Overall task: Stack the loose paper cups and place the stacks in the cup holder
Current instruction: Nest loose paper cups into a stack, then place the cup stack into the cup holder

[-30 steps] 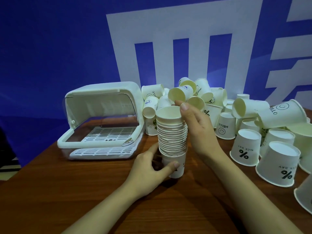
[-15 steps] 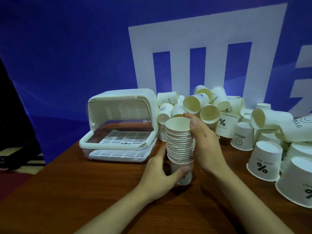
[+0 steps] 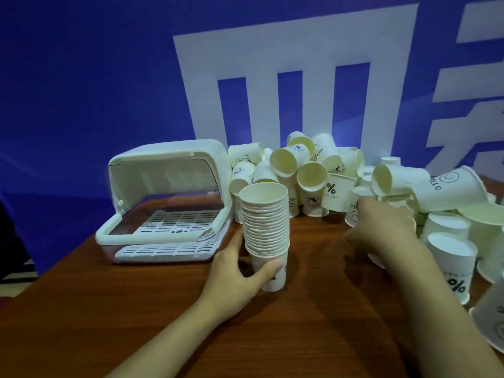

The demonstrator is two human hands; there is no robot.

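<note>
Left hand: wrapped round the bottom cup of the cup stack, thumb across the front, steadying it upright on the wooden table. Right hand: reaching out to the loose paper cups at right, blurred; whether holding anything, cannot tell.

Progress, as judged:
- One tall stack built, standing just beside the cup holder, not yet inside.
- Holder lid raised; slotted tray visible, no cups seen in it.
- Large heap of loose cups remaining behind the stack and along the right edge, some upside down, some on their sides.
- Most of the stacking and all of the placing apparently still to do.

Markings legible:
- Large cup on its side at right: "OTTELO" with a spiral mark.
- Upright cup in the heap: "%" sign, small lettering beneath, partly readable as "DAY".
- Upturned cup near the right edge: "%" sign.
- Other cups: part-words and small logos, too small or turned away to read.
- Blue backdrop: large white shapes, cropped, not readable.
</note>
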